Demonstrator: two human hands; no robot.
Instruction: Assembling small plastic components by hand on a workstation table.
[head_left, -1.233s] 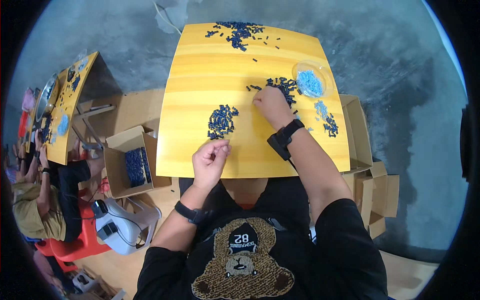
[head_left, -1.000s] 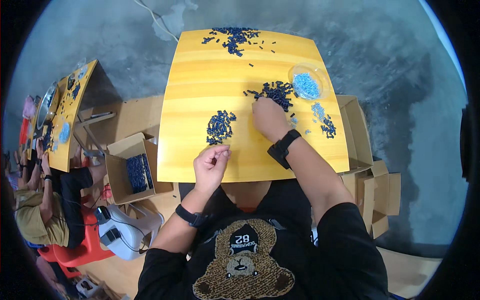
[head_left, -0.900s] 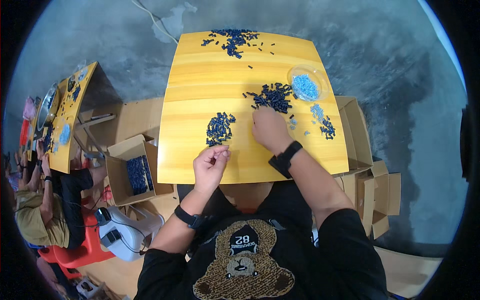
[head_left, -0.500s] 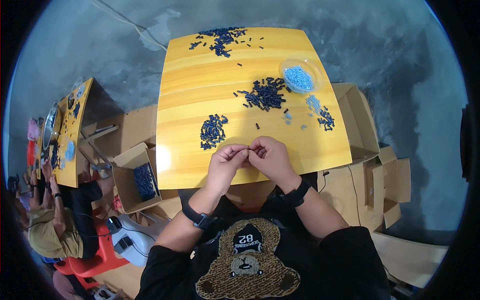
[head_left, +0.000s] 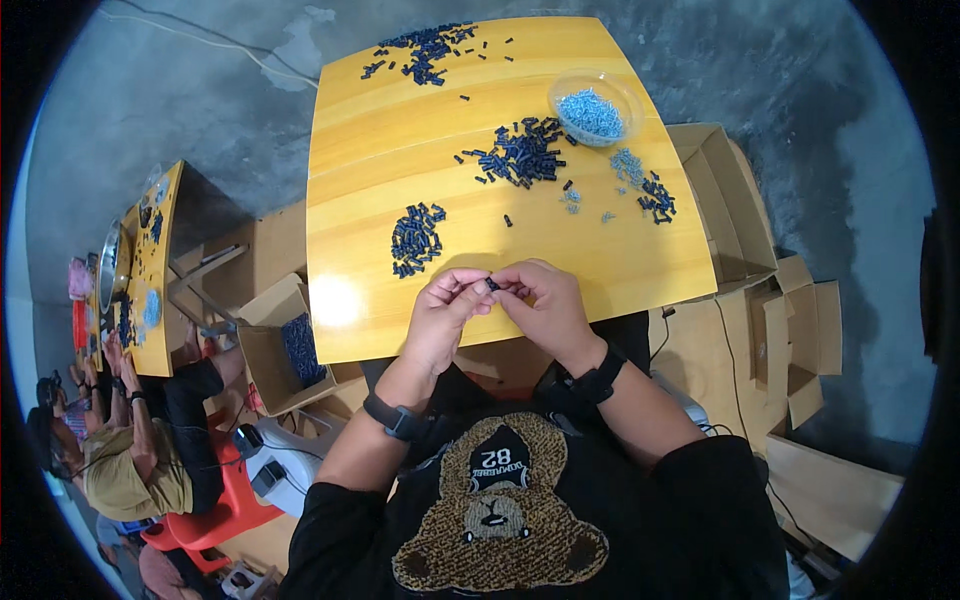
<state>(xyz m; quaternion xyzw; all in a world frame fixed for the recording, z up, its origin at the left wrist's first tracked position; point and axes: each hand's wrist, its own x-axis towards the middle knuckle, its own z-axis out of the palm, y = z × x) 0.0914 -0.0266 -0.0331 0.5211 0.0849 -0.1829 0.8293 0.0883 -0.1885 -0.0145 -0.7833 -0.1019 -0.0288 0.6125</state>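
The yellow wooden surface (head_left: 480,110) fills the upper middle of the view, with open cardboard boxes (head_left: 730,200) at its right edge and another box of dark parts (head_left: 290,345) at its lower left; further left, other people sit at a second yellow surface (head_left: 150,270). On the near surface, a loose pile of dark blue pieces (head_left: 520,160) lies toward the middle, a tidier cluster (head_left: 415,238) sits just ahead of the hands, a scattered pile (head_left: 420,45) lies at the far edge, and a clear round dish of pale blue pieces (head_left: 593,105) stands at the upper right with a few pale and dark bits (head_left: 645,190) beside it. The left hand (head_left: 445,315) and right hand (head_left: 545,305) meet at the near edge, fingertips pinched together on one small dark piece (head_left: 492,285) held between them, above the surface. The step in hand looks like fitting or joining that piece between the fingers; whether a second part is in the pinch is too small to tell. The next move would call for a fine, steady push with both grips kept tight so the piece does not slip
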